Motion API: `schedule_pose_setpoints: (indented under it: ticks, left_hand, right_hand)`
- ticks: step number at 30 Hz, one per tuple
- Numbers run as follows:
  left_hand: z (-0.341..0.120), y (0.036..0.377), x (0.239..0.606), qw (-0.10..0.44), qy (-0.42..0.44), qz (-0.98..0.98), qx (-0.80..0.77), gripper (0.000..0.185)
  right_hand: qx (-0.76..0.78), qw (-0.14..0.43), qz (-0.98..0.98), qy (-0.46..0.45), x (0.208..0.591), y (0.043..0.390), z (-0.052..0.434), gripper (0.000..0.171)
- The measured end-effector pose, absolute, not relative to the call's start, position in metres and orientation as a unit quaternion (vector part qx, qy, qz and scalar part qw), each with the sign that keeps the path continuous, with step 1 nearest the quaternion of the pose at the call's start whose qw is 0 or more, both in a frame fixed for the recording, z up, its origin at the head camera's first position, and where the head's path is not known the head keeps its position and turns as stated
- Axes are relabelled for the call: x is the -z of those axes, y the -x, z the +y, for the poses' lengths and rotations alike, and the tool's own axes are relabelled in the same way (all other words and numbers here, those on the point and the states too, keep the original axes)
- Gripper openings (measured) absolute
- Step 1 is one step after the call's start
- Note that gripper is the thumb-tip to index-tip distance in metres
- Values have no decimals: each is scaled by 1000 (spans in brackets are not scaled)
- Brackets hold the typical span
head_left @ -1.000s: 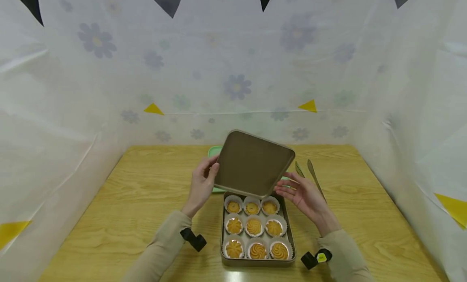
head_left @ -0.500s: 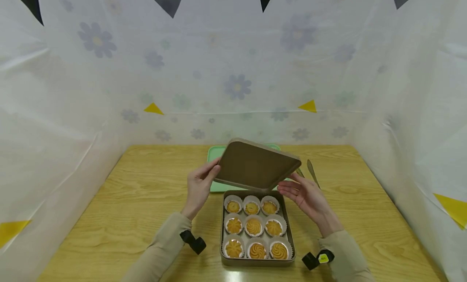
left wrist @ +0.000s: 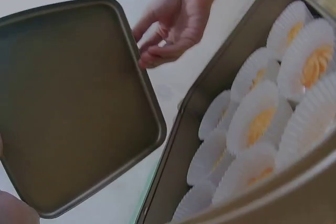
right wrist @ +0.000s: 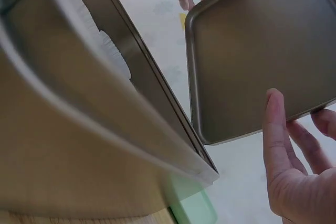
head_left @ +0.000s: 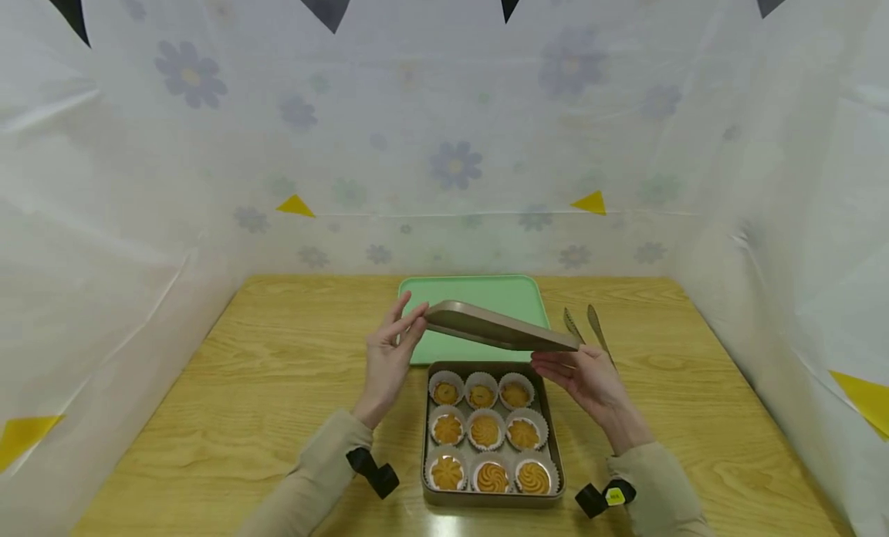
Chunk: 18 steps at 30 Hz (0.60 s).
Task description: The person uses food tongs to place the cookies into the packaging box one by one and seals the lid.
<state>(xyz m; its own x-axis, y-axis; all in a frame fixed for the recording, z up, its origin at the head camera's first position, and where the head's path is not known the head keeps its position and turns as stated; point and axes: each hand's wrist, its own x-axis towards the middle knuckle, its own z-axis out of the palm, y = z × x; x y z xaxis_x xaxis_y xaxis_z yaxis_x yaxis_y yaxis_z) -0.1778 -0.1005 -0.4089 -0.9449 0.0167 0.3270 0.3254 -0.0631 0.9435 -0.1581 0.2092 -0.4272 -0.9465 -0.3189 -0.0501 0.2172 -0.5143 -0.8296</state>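
Note:
A brown metal tin lid is held aloft and tilted, nearly edge-on in the head view, behind the open tin. My left hand pinches its left corner between thumb and fingers. At the right end my right hand holds the edge; in the right wrist view one finger lies against the lid's inner face, while others sit behind its rim. Below, the rectangular tin stands on the table with rows of piped cookies in white paper cups. Both wrist views show the lid's dark inside.
Behind the tin lies a pale green tray, partly covered by the lid. Two slim metal utensils, one a serrated knife or tongs, the other a narrow blade, lie to its right. White sheeting encloses the wooden table.
The lid has swung from showing its broad inner face to nearly edge-on, its upper edge coming down. More of the green tray shows. The cookie tin stays put.

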Motion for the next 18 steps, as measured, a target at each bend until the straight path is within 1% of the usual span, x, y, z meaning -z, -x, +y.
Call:
schedule_pose_setpoints:
  ticks: [3, 6, 10, 14, 15, 18]
  left_hand:
    - [-99, 177, 407, 80, 124, -647, 748, 40]
    - [-98, 177, 408, 49, 131, -597, 790, 43]
    - [-98, 177, 411, 22, 158, -532, 832, 35]
    - [-101, 176, 412, 2, 189, -496, 848, 31]
    - [-101, 176, 412, -4, 196, -494, 847, 33]
    - [-103, 175, 410, -22, 214, -499, 840, 47]
  right_hand:
    - [883, 169, 435, 47, 426, 158, 209, 39]
    - [908, 186, 377, 8, 424, 157, 207, 37]
    - [915, 186, 358, -33, 421, 156, 206, 35]
    - [887, 180, 424, -29, 420, 154, 206, 34]
    - [878, 180, 443, -26, 420, 154, 206, 33]
    - [852, 179, 491, -30, 421, 153, 206, 32]
